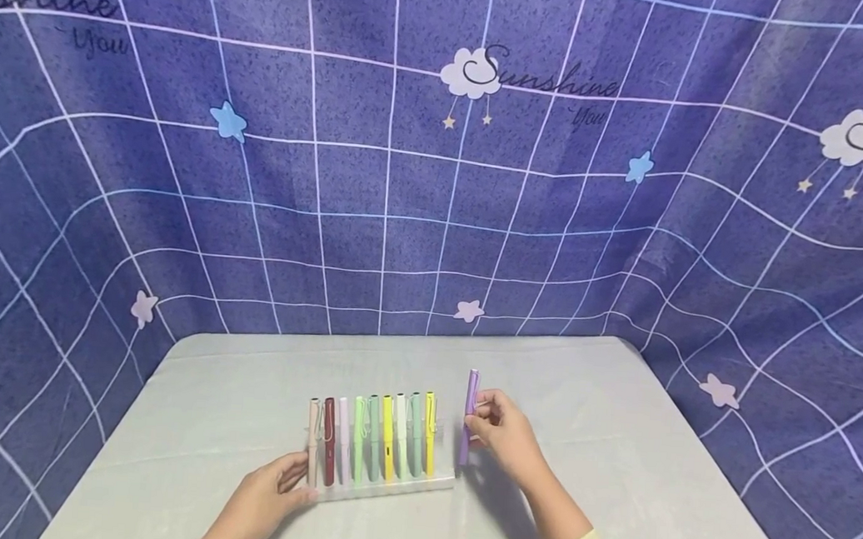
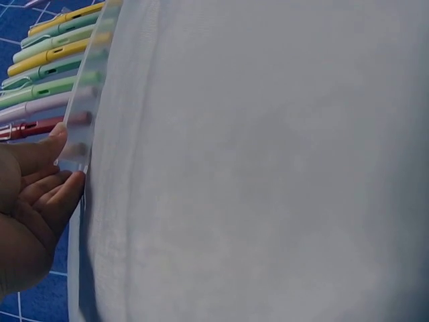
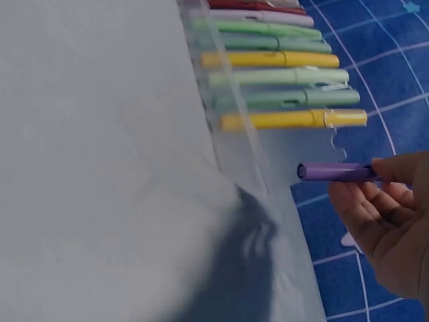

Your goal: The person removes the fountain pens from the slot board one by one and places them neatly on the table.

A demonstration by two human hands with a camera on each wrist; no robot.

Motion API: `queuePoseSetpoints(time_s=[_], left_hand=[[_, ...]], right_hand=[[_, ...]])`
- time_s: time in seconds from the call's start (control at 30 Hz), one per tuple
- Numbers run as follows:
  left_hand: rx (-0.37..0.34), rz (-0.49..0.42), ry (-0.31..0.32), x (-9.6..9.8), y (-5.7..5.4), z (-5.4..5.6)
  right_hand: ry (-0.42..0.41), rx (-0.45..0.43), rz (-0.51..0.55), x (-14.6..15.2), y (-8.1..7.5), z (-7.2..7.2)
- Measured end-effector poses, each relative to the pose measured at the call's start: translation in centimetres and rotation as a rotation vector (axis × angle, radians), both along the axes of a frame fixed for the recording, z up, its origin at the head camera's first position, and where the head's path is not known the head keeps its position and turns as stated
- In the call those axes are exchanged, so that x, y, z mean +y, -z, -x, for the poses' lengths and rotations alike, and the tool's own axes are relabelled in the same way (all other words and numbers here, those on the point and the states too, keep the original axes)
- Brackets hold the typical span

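Note:
A see-through pen stand [image 1: 427,484] holds a row of capped pens, several in all. From its left end run a beige pen [image 1: 313,445], a dark red pen [image 1: 329,442] and a lilac pen [image 1: 344,443], then green and yellow ones; a yellow pen [image 1: 430,436] is rightmost. My left hand [image 1: 261,491] grips the stand's left end, its thumb on the front edge in the left wrist view. Between thumb and fingers, my right hand [image 1: 513,446] pinches a purple pen [image 1: 473,385]. That pen is nearly upright, apart from the stand, just beyond its right end.
Under the stand lies a pale grey cloth [image 1: 188,419] covering the table. A blue gridded curtain [image 1: 347,180] with stars and clouds encloses the back and sides. Bare slot space [image 3: 301,144] shows at the stand's right end, beside the yellow pen.

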State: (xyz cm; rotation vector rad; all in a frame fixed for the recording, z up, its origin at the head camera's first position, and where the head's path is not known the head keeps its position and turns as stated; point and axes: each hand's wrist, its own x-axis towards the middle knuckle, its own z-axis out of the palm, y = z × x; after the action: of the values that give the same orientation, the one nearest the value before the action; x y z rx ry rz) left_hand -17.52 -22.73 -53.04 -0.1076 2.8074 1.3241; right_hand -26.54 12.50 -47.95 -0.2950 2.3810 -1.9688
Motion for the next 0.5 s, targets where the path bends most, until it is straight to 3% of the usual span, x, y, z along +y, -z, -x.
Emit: queuePoseSetpoints(time_s=[0.27, 0.5], left_hand=[[0.033, 0.025, -0.024, -0.1, -0.2, -0.1], [0.041, 0.053, -0.04, -0.1, -0.1, -0.1]], right_hand=[[0.002, -0.053, -0.153, 1.3, 1.5, 0.4], [-0.092, -0.151, -0.156, 1.3, 3.2, 0.3]])
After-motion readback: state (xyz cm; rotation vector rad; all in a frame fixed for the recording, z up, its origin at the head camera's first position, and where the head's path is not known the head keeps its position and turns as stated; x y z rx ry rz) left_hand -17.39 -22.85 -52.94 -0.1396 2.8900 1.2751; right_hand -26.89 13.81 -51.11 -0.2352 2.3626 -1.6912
